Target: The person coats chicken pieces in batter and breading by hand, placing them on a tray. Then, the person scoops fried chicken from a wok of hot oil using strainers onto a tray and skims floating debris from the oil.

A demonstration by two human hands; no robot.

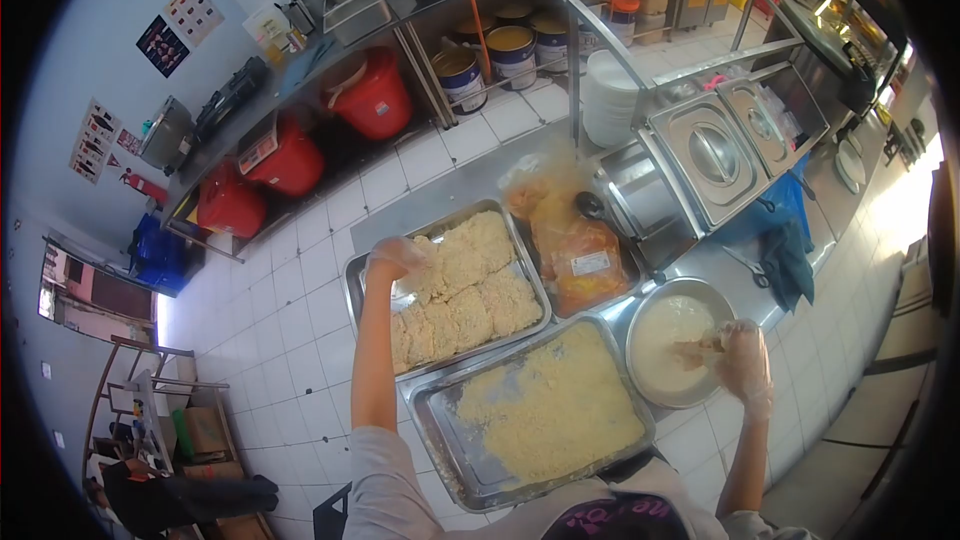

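Note:
My left hand [397, 258], in a clear plastic glove, reaches over the metal tray [352, 285] at the upper left. Its fingers are curled on a breaded cutlet [428, 278], beside several others lying in rows. My right hand [745, 360], also gloved, is at the right rim of a round metal bowl [637, 380] of pale batter [665, 325]. From its closed fingers a batter-wet piece, apparently raw meat [690, 352], hangs into the batter. Nearest my body, a second metal tray [435, 420] holds crumbly yellowish breading [550, 405].
Behind the bowl, a tray holds a bag of orange marinated meat [580, 265]. Lidded steel food pans [710, 150] stand at the right, with a dark cloth [785, 265] and tongs [748, 265] nearby. Red bins [370, 95] and large tins [512, 55] sit under the far counter. A person [165, 495] is at lower left.

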